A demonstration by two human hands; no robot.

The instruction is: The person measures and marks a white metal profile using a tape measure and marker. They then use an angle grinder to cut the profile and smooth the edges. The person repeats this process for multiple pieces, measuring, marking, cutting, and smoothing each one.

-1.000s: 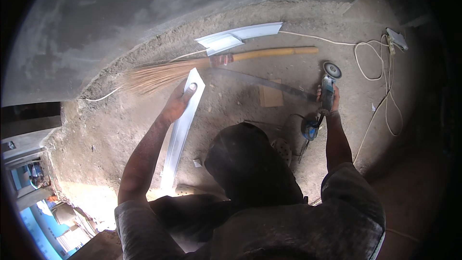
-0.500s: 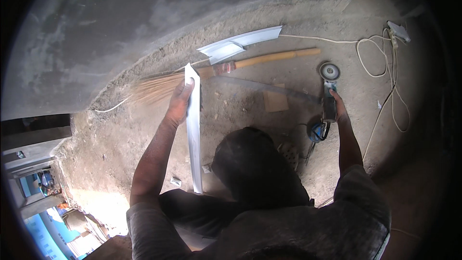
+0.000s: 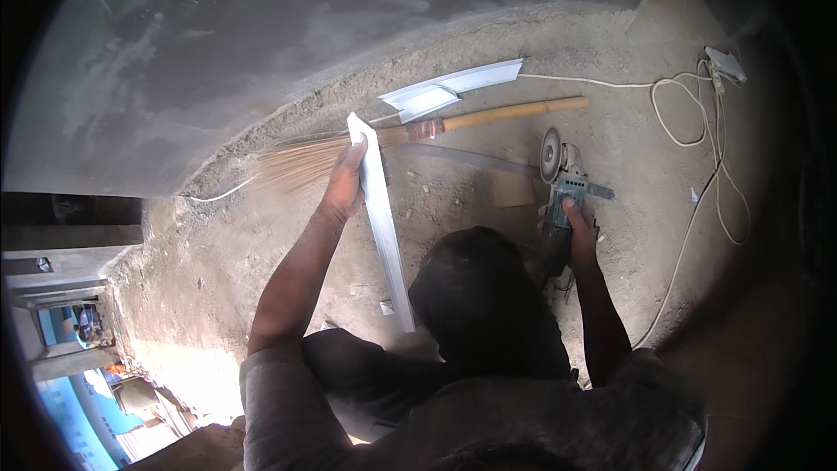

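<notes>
One white strip (image 3: 381, 222), long, narrow, pointed tip

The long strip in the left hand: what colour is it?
The strip is white, shown best in the head view.

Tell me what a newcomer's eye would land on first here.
Probably the angle grinder with its round disc, in the right hand right of centre. Next comes the long white strip in the left hand, left of centre. Beyond the hands, a broom lies on the ground near other white pieces.
</notes>
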